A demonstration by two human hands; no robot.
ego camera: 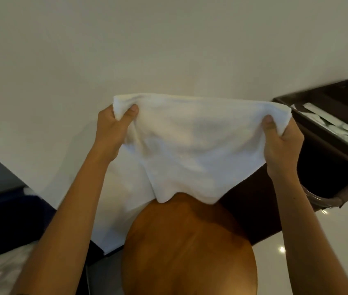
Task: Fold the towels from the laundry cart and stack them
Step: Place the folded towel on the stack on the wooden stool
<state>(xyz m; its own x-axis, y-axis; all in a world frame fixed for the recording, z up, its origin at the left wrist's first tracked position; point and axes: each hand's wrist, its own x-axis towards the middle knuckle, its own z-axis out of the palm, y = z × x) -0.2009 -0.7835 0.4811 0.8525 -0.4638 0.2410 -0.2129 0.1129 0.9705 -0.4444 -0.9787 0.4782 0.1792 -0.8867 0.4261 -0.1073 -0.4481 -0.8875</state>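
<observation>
I hold a white towel [196, 141] spread open in the air before the wall [168, 50], left hand [113, 124] and right hand [279, 137] well apart, each pinching a top corner. Its folding looks not yet begun; whether the white cloth [126, 205] beneath it is a finished stack, I cannot tell.

Towel [192, 145] hides fingers of left hand [113, 133] & right hand [281, 145]; only thumbs show. Far right, cart [328, 167] cut off by pic edge; white-green items [345, 129] in its top tray [309, 124] too blurry to ID. Near left, white cloth [0, 271] cut off at btm edge.
</observation>
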